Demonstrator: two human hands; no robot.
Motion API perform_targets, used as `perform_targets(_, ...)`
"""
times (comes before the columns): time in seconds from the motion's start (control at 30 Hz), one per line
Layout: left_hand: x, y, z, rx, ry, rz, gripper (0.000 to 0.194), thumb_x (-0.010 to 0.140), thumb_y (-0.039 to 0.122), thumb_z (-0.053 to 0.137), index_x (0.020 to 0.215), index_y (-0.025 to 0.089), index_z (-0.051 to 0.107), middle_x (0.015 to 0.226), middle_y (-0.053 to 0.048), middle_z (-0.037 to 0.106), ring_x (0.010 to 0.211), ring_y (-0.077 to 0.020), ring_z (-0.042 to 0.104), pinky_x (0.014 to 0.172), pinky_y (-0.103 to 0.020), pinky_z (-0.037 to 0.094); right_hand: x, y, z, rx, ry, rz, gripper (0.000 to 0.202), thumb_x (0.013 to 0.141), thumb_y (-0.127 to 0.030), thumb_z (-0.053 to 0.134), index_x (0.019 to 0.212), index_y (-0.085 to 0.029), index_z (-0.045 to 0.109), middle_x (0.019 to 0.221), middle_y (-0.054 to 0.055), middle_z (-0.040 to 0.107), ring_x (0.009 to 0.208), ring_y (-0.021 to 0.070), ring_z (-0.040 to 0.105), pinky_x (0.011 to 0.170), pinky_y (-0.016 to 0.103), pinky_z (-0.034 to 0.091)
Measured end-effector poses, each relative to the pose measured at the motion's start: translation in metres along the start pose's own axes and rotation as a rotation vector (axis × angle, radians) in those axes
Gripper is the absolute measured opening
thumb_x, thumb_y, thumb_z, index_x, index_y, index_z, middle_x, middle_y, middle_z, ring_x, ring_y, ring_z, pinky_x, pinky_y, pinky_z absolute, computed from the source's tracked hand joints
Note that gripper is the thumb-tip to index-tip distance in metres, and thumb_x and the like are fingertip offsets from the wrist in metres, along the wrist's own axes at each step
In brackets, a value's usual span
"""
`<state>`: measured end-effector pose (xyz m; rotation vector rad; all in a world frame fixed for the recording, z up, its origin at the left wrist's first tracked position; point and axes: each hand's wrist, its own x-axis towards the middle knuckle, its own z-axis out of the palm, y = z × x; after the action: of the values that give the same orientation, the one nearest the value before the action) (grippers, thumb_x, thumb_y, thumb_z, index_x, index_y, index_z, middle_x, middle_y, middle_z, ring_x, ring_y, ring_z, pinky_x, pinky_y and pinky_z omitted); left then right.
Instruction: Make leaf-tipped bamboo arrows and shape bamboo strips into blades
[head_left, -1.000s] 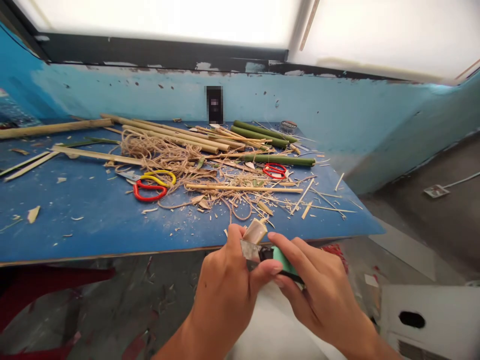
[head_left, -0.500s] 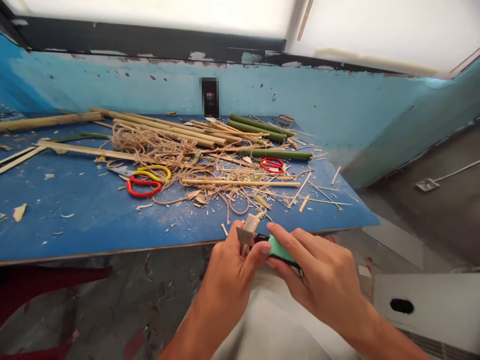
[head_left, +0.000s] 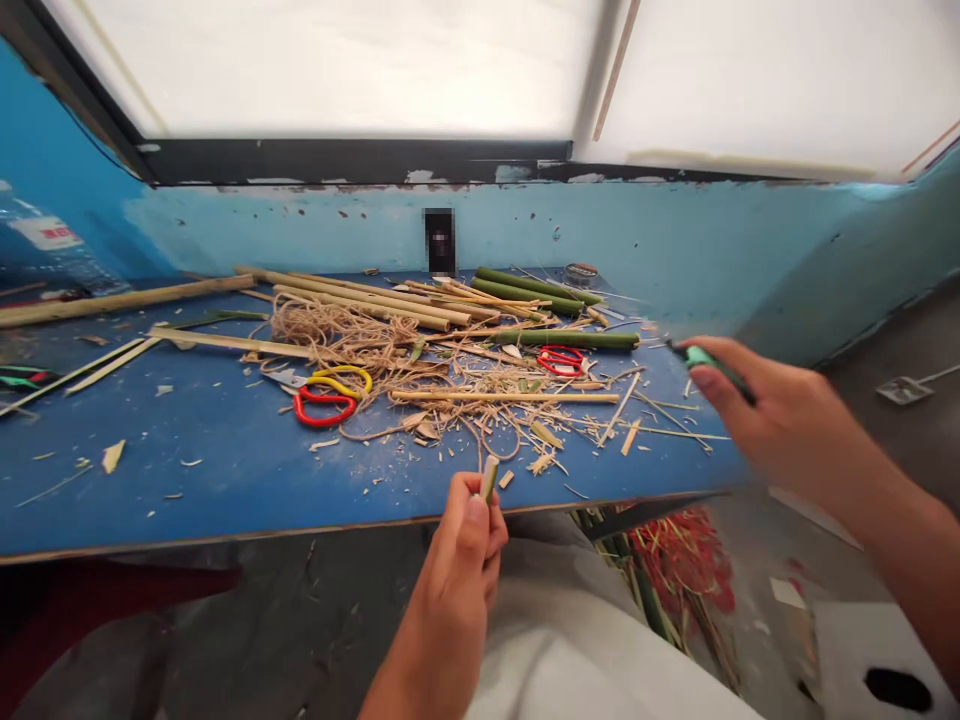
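Note:
My left hand (head_left: pixel 469 545) is closed around a short bamboo piece (head_left: pixel 489 479), whose pale and green tip pokes up at the table's front edge. Off to the right, over the table's right end, my right hand (head_left: pixel 772 400) grips a green-handled knife (head_left: pixel 709 370); its blade is too small and blurred to make out. Between and beyond the hands lie a thin bamboo stick (head_left: pixel 510 398) and scattered shavings. Scissors with red and yellow handles (head_left: pixel 326 395) rest left of the twine, and red-handled scissors (head_left: pixel 561 361) lie among the scraps.
Tangled twine (head_left: pixel 337 330), pale bamboo poles (head_left: pixel 367 305) and green bamboo tubes (head_left: pixel 570 339) cover the back of the blue table (head_left: pixel 247 500). A dark phone-like object (head_left: pixel 440 242) leans on the wall. A plastic bottle (head_left: pixel 45 240) stands at the far left.
My right hand has moved away to the right and up with the knife, off the bamboo piece. My left hand keeps the piece. The camera view has tilted up, and small chips now lie near the table edge.

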<state>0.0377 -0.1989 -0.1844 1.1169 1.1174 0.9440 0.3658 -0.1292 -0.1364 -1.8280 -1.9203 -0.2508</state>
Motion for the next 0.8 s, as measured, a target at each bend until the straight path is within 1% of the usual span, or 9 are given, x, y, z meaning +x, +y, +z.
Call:
perform_targets(0.07, 0.003, 0.005, 0.005, -0.212, -0.065, -0.109, 0.041, 0.101, 0.06, 0.038, 0.091, 0.021, 0.044, 0.075, 0.006, 0.039, 0.052, -0.0045, 0.03, 0.048, -0.016, 0.028, -0.024, -0.024, -0.001, 0.273, -0.099, -0.16, 0.037, 0.105, -0.042, 0.042, 0.134, -0.027, 0.059, 0.102, 0.009, 0.074, 0.079, 0.0207, 0.07, 0.061, 0.029, 0.048)
perform_targets(0.13, 0.005, 0.01, 0.011, -0.308, -0.105, -0.172, 0.039, 0.097, 0.06, 0.049, 0.091, 0.022, 0.04, 0.076, 0.007, 0.039, 0.051, -0.0034, 0.032, 0.045, -0.016, 0.028, -0.047, -0.056, 0.002, 0.424, -0.192, -0.298, 0.036, 0.104, -0.037, 0.044, 0.137, -0.028, 0.055, 0.117, 0.007, 0.072, 0.096, 0.021, 0.071, 0.075, 0.029, 0.053)
perform_targets(0.2, 0.005, 0.013, 0.015, -0.332, -0.15, -0.207, 0.041, 0.093, 0.06, 0.057, 0.091, 0.023, 0.039, 0.074, 0.008, 0.04, 0.046, -0.0027, 0.03, 0.041, -0.016, 0.025, -0.061, -0.084, 0.007, 0.463, -0.205, -0.393, 0.035, 0.104, -0.035, 0.045, 0.137, -0.026, 0.054, 0.107, 0.006, 0.073, 0.088, 0.0185, 0.07, 0.072, 0.027, 0.053)
perform_targets(0.27, 0.001, 0.011, 0.017, -0.359, -0.163, -0.224, 0.043, 0.091, 0.061, 0.06, 0.095, 0.023, 0.04, 0.072, 0.008, 0.041, 0.045, -0.0016, 0.027, 0.041, -0.015, 0.022, -0.066, -0.101, 0.013, 0.443, -0.129, -0.465, 0.036, 0.103, -0.038, 0.045, 0.133, -0.022, 0.055, 0.094, 0.006, 0.071, 0.078, 0.0188, 0.068, 0.065, 0.028, 0.05)
perform_targets(0.37, -0.006, 0.007, 0.015, -0.35, -0.107, -0.234, 0.049, 0.087, 0.06, 0.066, 0.112, 0.023, 0.045, 0.069, 0.008, 0.042, 0.048, -0.0018, 0.028, 0.045, -0.014, 0.025, -0.062, -0.113, 0.023, 0.435, -0.033, -0.516, 0.036, 0.102, -0.043, 0.045, 0.124, -0.018, 0.058, 0.081, 0.005, 0.067, 0.066, 0.0182, 0.061, 0.06, 0.029, 0.046)
perform_targets(0.5, -0.015, 0.004, 0.015, -0.242, 0.003, -0.192, 0.063, 0.081, 0.053, 0.077, 0.13, 0.024, 0.051, 0.067, 0.005, 0.048, 0.049, -0.0057, 0.036, 0.044, -0.018, 0.027, -0.06, -0.12, 0.03, 0.415, -0.021, -0.536, 0.034, 0.103, -0.042, 0.043, 0.119, -0.018, 0.06, 0.085, 0.005, 0.069, 0.066, 0.0176, 0.061, 0.061, 0.03, 0.044)
perform_targets(0.6, -0.017, 0.006, 0.018, -0.173, 0.024, -0.145, 0.059, 0.082, 0.054, 0.074, 0.129, 0.023, 0.056, 0.06, 0.005, 0.047, 0.053, -0.0107, 0.046, 0.044, -0.019, 0.031, -0.064, -0.125, 0.032, 0.426, -0.047, -0.553, 0.035, 0.103, -0.043, 0.045, 0.121, -0.018, 0.059, 0.084, 0.004, 0.067, 0.066, 0.0176, 0.059, 0.061, 0.03, 0.041)
perform_targets(0.67, -0.016, 0.006, 0.019, -0.133, 0.024, -0.104, 0.053, 0.084, 0.056, 0.07, 0.122, 0.021, 0.06, 0.055, 0.005, 0.044, 0.056, -0.0135, 0.051, 0.046, -0.02, 0.035, -0.067, -0.126, 0.031, 0.419, -0.07, -0.551, 0.035, 0.102, -0.044, 0.047, 0.121, -0.018, 0.059, 0.082, 0.003, 0.065, 0.065, 0.0172, 0.056, 0.06, 0.03, 0.039)
perform_targets(0.8, -0.011, 0.001, 0.019, -0.077, 0.022, -0.043, 0.045, 0.088, 0.058, 0.065, 0.111, 0.02, 0.064, 0.049, 0.007, 0.038, 0.052, -0.0134, 0.048, 0.045, -0.02, 0.034, -0.068, -0.126, 0.03, 0.334, -0.061, -0.549, 0.034, 0.101, -0.044, 0.051, 0.12, -0.018, 0.06, 0.08, 0.002, 0.063, 0.064, 0.0171, 0.052, 0.061, 0.031, 0.034)
